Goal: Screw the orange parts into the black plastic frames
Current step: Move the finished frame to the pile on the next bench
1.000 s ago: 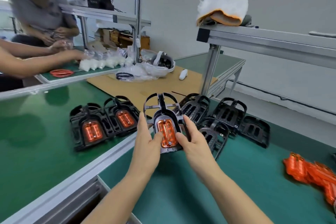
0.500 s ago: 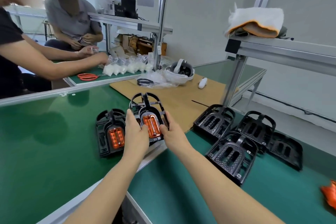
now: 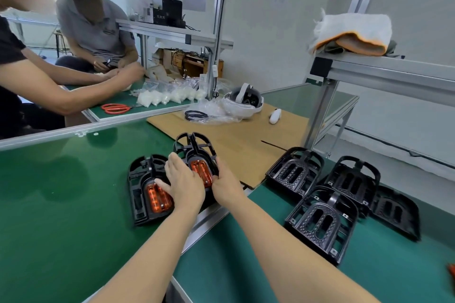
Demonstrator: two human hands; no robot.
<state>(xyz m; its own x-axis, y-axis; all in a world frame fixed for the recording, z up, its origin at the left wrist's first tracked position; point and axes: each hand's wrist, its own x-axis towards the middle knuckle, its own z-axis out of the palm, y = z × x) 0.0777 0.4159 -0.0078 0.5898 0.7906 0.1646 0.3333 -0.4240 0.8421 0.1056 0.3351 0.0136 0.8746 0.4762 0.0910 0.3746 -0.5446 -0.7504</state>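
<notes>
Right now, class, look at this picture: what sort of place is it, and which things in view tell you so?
Probably a small assembly workshop: green-matted benches on aluminium framing, a batch of identical black plastic frames awaiting orange parts, and other workers sorting bagged white pieces.

Glossy, translucent orange parts (image 3: 202,172) sit in matt black plastic frames (image 3: 194,152) between the hands (image 3: 183,183), on a smooth, faintly reflective green tabletop (image 3: 61,204) edged in brushed metal; beyond the hands lies dull brown cardboard (image 3: 241,140), and right of them, stippled black plastic frames.
</notes>
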